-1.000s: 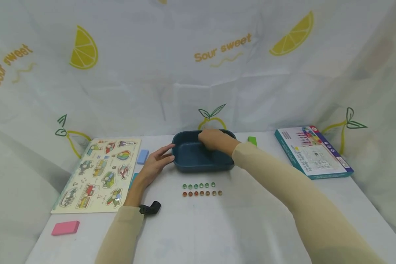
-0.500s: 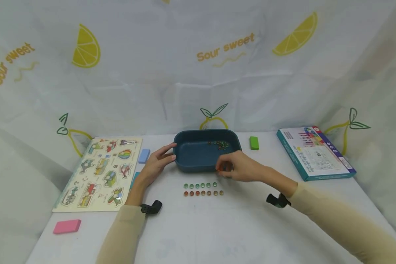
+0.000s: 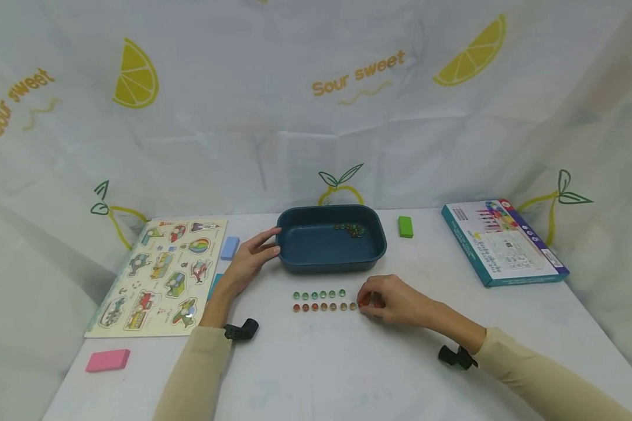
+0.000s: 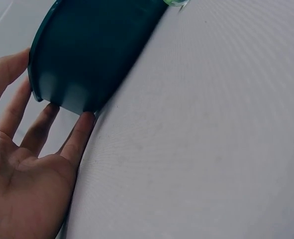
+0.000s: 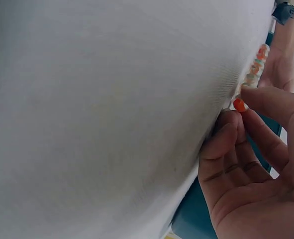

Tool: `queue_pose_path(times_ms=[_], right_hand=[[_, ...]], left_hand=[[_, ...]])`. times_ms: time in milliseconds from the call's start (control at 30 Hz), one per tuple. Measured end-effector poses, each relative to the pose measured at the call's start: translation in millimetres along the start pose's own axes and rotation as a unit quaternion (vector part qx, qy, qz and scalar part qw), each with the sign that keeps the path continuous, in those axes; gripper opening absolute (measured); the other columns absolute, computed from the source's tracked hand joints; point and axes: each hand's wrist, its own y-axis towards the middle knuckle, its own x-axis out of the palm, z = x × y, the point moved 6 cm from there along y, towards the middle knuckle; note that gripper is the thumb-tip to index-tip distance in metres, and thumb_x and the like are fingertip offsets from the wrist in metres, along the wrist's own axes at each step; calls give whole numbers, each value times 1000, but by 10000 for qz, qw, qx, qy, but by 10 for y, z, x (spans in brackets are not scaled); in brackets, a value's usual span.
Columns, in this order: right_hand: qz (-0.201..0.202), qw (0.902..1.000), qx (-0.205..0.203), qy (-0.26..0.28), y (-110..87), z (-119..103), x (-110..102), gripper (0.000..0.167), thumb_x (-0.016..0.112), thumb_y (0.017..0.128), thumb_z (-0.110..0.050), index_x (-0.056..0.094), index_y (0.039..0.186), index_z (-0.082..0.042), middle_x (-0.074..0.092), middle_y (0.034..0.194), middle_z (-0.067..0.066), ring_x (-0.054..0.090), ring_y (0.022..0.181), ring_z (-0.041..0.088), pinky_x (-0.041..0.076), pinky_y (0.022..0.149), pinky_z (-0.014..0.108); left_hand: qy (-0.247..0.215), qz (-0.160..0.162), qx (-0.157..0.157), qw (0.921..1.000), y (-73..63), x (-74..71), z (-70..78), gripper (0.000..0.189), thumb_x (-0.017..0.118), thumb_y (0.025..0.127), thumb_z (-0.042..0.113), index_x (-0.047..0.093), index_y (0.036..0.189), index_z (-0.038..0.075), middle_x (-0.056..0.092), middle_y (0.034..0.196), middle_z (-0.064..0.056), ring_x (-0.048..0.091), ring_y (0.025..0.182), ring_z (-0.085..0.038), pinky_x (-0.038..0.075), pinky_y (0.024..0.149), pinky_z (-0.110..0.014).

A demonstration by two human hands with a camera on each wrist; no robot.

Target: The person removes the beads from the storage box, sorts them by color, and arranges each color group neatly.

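Observation:
My right hand (image 3: pixel 395 301) pinches an orange marble (image 5: pixel 240 105) between thumb and index finger, just above the table at the right end of a row of orange and amber marbles (image 3: pixel 323 307). Behind that row lies a second row of green marbles (image 3: pixel 323 294). The dark blue tray (image 3: pixel 316 268) stands farther back, with several mixed marbles (image 3: pixel 354 230) inside near its right back. My left hand (image 3: pixel 247 264) touches the tray's left end with its fingertips, the fingers spread and fairly straight, as the left wrist view also shows for the tray wall (image 4: pixel 87 55).
A picture puzzle board (image 3: pixel 158 275) lies at the left, with a blue block (image 3: pixel 230 248) beside it and a pink block (image 3: pixel 107 360) in front. A green block (image 3: pixel 405 227) sits right of the tray. At the far right lies a flat box (image 3: pixel 505 244).
My right hand has come out of the tray with the orange marble and moved forward to the end of the orange and amber row. The left hand stays at the tray.

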Motion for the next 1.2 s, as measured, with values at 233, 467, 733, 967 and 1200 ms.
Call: queue_pose_path(times_ms=[233, 467, 733, 967, 1200], right_hand=[[-34, 10000, 76, -3, 7, 1, 0, 11, 81, 92, -11, 77, 101, -16, 68, 92, -8, 55, 74, 4, 49, 65, 17], [-94, 9999, 108, 18, -12, 13, -39, 14, 81, 92, -11, 76, 105, -15, 69, 92, -8, 57, 76, 5, 50, 66, 18], [352, 9984, 148, -411, 265, -91, -599, 13, 77, 96, -12, 78, 108, -8, 75, 92, -4, 63, 78, 4, 55, 67, 23], [182, 9913, 317, -1266, 1079, 14, -969, 13, 76, 97, -13, 78, 106, -5, 78, 96, 9, 70, 81, 20, 59, 80, 42], [-784, 9710, 633, -2170, 1629, 236, -812, 16, 74, 98, -11, 77, 109, -1, 78, 104, 13, 72, 96, 28, 60, 89, 44]], left_hand=[[-42, 8, 2, 10000, 5, 2, 3, 58, 65, 105, 13, 48, 160, 15, 35, 173, -5, 37, 158, -33, 26, 131, -54], [-47, -8, 11, 10000, -4, -2, 15, 59, 66, 105, 14, 47, 161, 15, 35, 174, -6, 37, 158, -35, 26, 131, -55], [-3, -17, 19, 10000, -6, -8, 11, 59, 66, 105, 15, 46, 161, 16, 34, 174, -6, 36, 159, -34, 26, 131, -55], [-36, 41, 10, 10000, -11, -43, 18, 58, 65, 105, 13, 47, 160, 14, 32, 175, -6, 33, 160, -35, 24, 132, -56], [81, -38, 39, 10000, 3, -2, 13, 58, 65, 105, 14, 47, 160, 16, 35, 173, -4, 38, 158, -32, 32, 128, -50]])
